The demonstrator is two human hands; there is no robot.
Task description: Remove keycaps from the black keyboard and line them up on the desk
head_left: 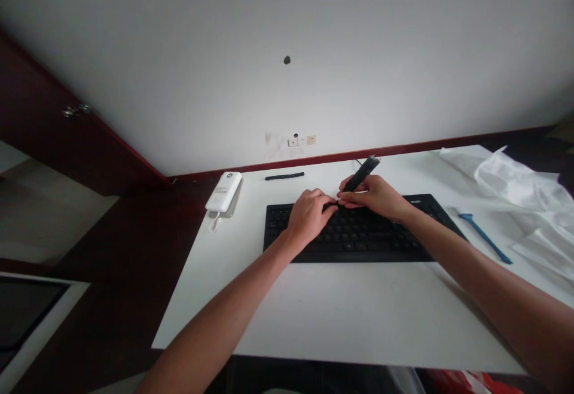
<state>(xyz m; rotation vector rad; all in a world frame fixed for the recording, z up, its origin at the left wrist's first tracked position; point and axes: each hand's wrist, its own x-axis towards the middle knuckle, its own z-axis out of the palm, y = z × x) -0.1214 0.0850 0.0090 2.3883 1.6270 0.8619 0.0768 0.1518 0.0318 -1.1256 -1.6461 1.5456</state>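
A black keyboard [359, 238] lies on the white table [350, 310], partly covered by my hands. In my right hand [374, 194] is a slim black brush-like tool [361, 174], tilted, its ragged upper end pointing up and away; its lower end is hidden by my fingers at the keyboard's far edge. My left hand [309, 211] rests over the upper keys with bent fingers, thumb and index fingertip drawn together near my right fingertips. Whatever lies between those left fingertips is too small to make out.
A white power bank [224, 192] with a short cable loop lies at the table's back left. Near the back edge is a thin black textured strip [284, 176]. Right of the keyboard lie a blue brush [485, 238] and crumpled white wrapping [515, 182]. A wall stands behind.
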